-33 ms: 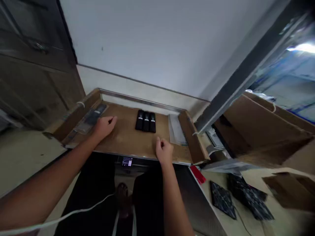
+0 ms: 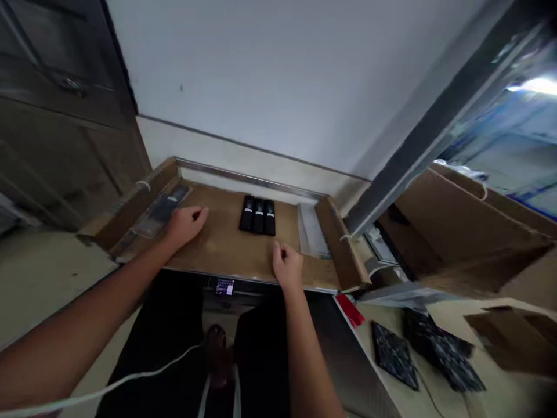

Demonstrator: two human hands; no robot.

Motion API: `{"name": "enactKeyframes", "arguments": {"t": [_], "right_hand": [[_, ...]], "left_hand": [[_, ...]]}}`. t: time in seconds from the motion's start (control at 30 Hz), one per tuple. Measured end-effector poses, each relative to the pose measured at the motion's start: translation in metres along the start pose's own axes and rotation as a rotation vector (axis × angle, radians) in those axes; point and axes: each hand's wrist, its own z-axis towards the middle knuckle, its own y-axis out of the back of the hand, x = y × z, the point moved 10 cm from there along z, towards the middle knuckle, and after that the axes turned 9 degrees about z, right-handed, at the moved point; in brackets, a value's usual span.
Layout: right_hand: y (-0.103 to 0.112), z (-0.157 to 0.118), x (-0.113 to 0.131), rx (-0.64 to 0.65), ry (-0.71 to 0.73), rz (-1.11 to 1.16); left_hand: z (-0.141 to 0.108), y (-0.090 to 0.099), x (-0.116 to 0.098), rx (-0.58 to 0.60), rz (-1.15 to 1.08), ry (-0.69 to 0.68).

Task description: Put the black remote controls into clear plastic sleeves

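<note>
Three black oblong devices (image 2: pixel 257 215), each with a small white label, lie side by side on the cardboard-lined tray (image 2: pixel 221 244); their kind is unclear. My left hand (image 2: pixel 188 225) rests over the left part of the tray, fingers curled with the thumb against them, and no object shows in it. Beside it lies a clear plastic pouch (image 2: pixel 157 213) with a white-labelled dark thing in or near it. Below and right of the black devices, my right hand (image 2: pixel 287 264) is curled in a loose fist, apart from them. Whitish plastic sleeves (image 2: pixel 312 231) lie to its right.
Cardboard walls (image 2: pixel 342 244) edge the tray, with a white wall (image 2: pixel 261 75) behind. A large cardboard box (image 2: pixel 470 232) stands to the right. Dark patterned pieces (image 2: pixel 394 354) and a red item (image 2: pixel 349 309) are lower right. A white cable (image 2: pixel 143 373) crosses my lap.
My right hand has shifted slightly left. My left hand has moved a touch to the right, and the black devices lie as before.
</note>
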Motion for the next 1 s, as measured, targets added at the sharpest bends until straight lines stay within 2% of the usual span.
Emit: {"name": "enactKeyframes", "arguments": {"t": [0.07, 0.13, 0.2, 0.27, 0.33, 0.47, 0.6, 0.7, 0.87, 0.93, 1.0], "right_hand": [[-0.009, 0.006, 0.001, 0.035, -0.008, 0.013], [-0.011, 0.009, -0.001, 0.035, -0.025, 0.034], [-0.008, 0.008, -0.004, 0.012, -0.047, 0.061], [-0.005, 0.006, -0.005, -0.005, -0.055, 0.079], [-0.003, 0.004, -0.005, -0.010, -0.052, 0.080], [-0.004, 0.004, -0.002, -0.007, -0.042, 0.063], [-0.006, 0.005, -0.002, -0.001, -0.052, 0.062], [-0.006, 0.005, -0.001, 0.002, -0.051, 0.062], [-0.006, 0.004, -0.001, 0.022, -0.063, 0.099], [-0.018, 0.002, -0.003, 0.113, -0.115, 0.193], [-0.043, -0.004, 0.000, 0.281, -0.218, 0.371]], "left_hand": [[0.009, 0.021, 0.010, -0.078, 0.102, -0.003], [0.020, 0.030, 0.028, -0.048, 0.208, 0.074], [0.031, 0.019, 0.050, 0.147, 0.262, 0.182], [0.036, 0.003, 0.059, 0.335, 0.269, 0.235], [0.040, -0.008, 0.055, 0.418, 0.239, 0.242], [0.041, -0.019, 0.038, 0.454, 0.183, 0.255], [0.038, -0.020, 0.031, 0.464, 0.228, 0.283], [0.032, -0.019, 0.025, 0.513, 0.230, 0.269], [0.006, -0.015, 0.010, 0.583, 0.253, 0.181], [-0.011, -0.015, 0.003, 0.590, 0.226, 0.150], [-0.029, -0.014, -0.005, 0.560, 0.170, 0.135]]}}
